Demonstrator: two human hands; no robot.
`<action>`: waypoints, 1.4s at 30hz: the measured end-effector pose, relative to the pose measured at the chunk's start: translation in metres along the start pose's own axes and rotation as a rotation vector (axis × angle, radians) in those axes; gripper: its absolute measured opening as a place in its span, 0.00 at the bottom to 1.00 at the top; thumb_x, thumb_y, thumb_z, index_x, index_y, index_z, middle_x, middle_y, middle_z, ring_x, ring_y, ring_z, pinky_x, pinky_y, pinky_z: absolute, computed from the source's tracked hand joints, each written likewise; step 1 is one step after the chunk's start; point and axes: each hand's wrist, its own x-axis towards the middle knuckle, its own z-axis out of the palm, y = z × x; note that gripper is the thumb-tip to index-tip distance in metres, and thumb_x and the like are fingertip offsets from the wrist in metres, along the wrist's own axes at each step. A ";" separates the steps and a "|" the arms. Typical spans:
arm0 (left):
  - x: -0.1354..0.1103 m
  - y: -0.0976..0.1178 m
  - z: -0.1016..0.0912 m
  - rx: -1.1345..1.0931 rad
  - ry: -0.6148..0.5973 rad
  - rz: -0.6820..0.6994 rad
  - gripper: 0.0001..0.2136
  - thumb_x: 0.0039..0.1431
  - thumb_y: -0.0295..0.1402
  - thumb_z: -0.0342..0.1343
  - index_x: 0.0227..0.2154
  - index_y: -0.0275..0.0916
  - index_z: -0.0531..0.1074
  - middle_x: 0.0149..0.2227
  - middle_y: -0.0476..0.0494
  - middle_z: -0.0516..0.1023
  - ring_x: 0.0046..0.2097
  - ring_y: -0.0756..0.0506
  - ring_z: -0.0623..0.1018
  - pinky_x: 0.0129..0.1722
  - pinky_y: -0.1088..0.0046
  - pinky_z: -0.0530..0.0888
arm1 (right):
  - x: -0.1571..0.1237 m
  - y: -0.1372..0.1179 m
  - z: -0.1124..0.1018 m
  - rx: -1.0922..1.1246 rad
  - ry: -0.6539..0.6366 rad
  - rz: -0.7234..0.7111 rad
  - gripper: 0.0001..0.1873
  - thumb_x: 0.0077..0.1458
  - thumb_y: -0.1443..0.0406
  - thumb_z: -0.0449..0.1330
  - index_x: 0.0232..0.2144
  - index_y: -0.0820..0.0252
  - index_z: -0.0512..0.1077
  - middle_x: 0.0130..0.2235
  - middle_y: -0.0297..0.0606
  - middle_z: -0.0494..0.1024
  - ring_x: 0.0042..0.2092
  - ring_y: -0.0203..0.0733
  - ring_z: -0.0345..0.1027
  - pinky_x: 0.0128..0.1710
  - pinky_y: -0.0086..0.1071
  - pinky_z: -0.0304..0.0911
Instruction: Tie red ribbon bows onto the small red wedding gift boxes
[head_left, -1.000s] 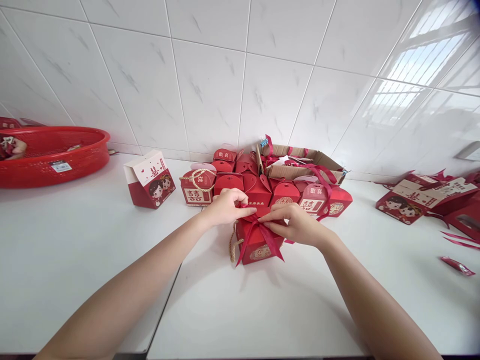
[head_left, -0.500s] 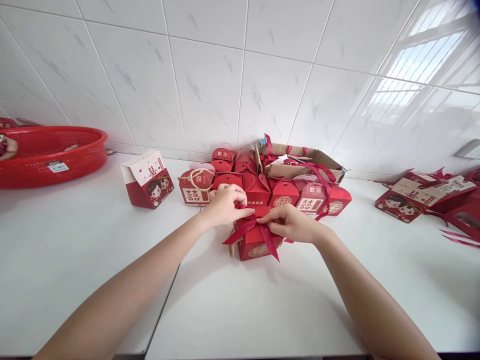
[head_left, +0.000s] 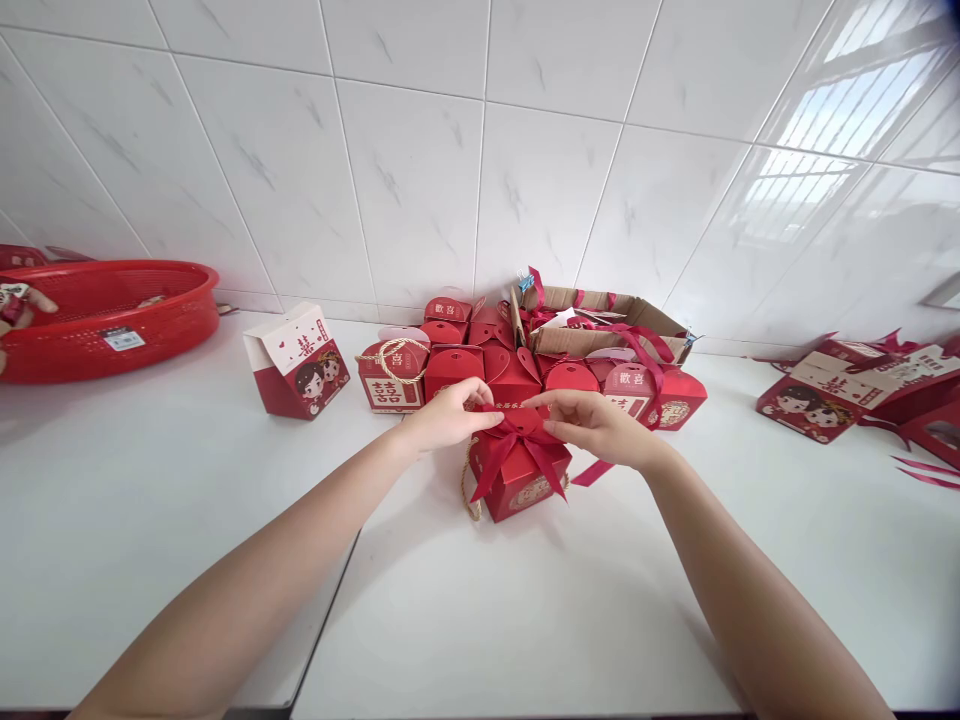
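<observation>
A small red gift box (head_left: 517, 480) with a rope handle stands on the white counter (head_left: 525, 620) in front of me. A dark red ribbon bow (head_left: 521, 440) sits on its top. My left hand (head_left: 450, 418) pinches the bow's left loop. My right hand (head_left: 592, 425) pinches the right loop, fingers closed on the ribbon. Two ribbon tails hang down the box's front, and another tail trails out to the right behind it.
Several red gift boxes (head_left: 450, 365) cluster behind against the tiled wall, beside an open cardboard box (head_left: 600, 320) with ribbons. A white-and-red box (head_left: 298, 360) stands at the left, a red basket (head_left: 97, 315) far left. Flat boxes (head_left: 847, 385) and loose ribbons lie at the right.
The ribbon ends that stuck out sideways are now drawn into a bow with tails hanging down. Both hands have risen slightly to the bow's loops, and the box has turned a little.
</observation>
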 end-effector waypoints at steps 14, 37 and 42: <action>-0.011 0.013 0.038 0.249 0.156 0.238 0.07 0.50 0.41 0.60 0.27 0.45 0.77 0.51 0.49 0.72 0.58 0.37 0.60 0.59 0.53 0.57 | 0.002 0.000 -0.004 0.123 0.017 0.103 0.14 0.53 0.58 0.60 0.38 0.60 0.71 0.23 0.27 0.64 0.25 0.30 0.57 0.25 0.27 0.55; -0.001 -0.004 0.036 0.190 0.141 0.159 0.07 0.47 0.42 0.60 0.27 0.46 0.78 0.55 0.48 0.69 0.61 0.36 0.57 0.61 0.52 0.53 | 0.020 0.042 0.004 0.731 0.068 0.083 0.24 0.43 0.65 0.69 0.23 0.58 0.52 0.22 0.22 0.55 0.22 0.25 0.45 0.20 0.25 0.43; 0.000 -0.004 0.036 0.202 0.149 0.159 0.07 0.47 0.42 0.60 0.27 0.46 0.78 0.56 0.48 0.68 0.61 0.35 0.56 0.61 0.51 0.53 | 0.020 0.048 0.003 0.779 0.062 0.086 0.24 0.43 0.64 0.69 0.23 0.57 0.53 0.21 0.22 0.56 0.21 0.25 0.44 0.19 0.24 0.42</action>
